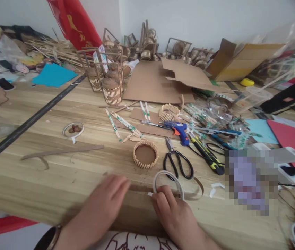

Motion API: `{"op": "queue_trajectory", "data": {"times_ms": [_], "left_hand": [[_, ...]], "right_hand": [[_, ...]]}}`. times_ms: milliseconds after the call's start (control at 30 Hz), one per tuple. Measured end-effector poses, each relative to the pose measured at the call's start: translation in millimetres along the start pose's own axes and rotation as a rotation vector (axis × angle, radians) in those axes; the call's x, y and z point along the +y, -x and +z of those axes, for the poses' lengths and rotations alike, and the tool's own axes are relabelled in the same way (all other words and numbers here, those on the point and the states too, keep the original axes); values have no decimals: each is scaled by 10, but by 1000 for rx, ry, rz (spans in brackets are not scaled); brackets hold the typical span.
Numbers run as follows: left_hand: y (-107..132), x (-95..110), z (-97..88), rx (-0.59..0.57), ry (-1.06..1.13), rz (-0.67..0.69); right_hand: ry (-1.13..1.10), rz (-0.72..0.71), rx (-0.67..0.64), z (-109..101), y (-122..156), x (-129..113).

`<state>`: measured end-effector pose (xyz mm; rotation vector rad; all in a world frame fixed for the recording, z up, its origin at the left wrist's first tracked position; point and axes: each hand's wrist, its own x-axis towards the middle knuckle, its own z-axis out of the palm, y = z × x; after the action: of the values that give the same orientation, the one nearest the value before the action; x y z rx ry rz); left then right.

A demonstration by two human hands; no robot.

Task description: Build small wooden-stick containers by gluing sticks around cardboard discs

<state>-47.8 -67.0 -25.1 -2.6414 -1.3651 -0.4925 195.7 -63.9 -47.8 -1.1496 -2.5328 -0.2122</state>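
My right hand has its fingers curled over the near rim of a roll of white tape, whose loose end sticks out on the left. Slightly blurred, my left hand has its fingers pressed together; anything between them is hidden. Under and between the hands lies brown cardboard at the table's near edge. A brown strip curls out to the right of the tape. Just beyond the hands sits a small round tray walled with short sticks. Black-handled scissors lie open beside it.
A blue glue gun and yellow-black utility knife lie right of centre. Another tape roll rings brown beads at left. Bucket-shaped stick crafts stand behind, near cardboard sheets. Wrapped sticks and cables clutter the table.
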Motion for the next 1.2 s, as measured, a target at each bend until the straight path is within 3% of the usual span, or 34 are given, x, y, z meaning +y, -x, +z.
{"op": "queue_trajectory", "data": {"times_ms": [67,233,367,433,500,600,667,800,967,1200], "left_hand": [[-16,120,40,-26,73,161],[-44,199,187,-81,69,193],[40,164,258,-88,48,222],[100,168,282,-104,36,225],[154,182,297,-126,21,205],[211,202,304,-133,-2,185],[236,210,305,-117,-17,191],[270,221,318,-63,-27,188],[292,224,309,-29,-4,178],[299,209,260,-21,24,138]], "right_hand": [[-4,2,-12,3,-15,-7],[-76,-10,-43,-110,-60,17],[-126,-5,36,-522,-66,206],[-167,124,59,-806,-95,338],[-289,152,63,-1060,-182,437],[-528,161,-137,-1217,-405,436],[-645,285,-328,-1111,-564,334],[-852,486,-581,-592,-792,81],[-893,566,-614,-140,-919,-33],[-800,555,-640,-60,-956,-54]]}}
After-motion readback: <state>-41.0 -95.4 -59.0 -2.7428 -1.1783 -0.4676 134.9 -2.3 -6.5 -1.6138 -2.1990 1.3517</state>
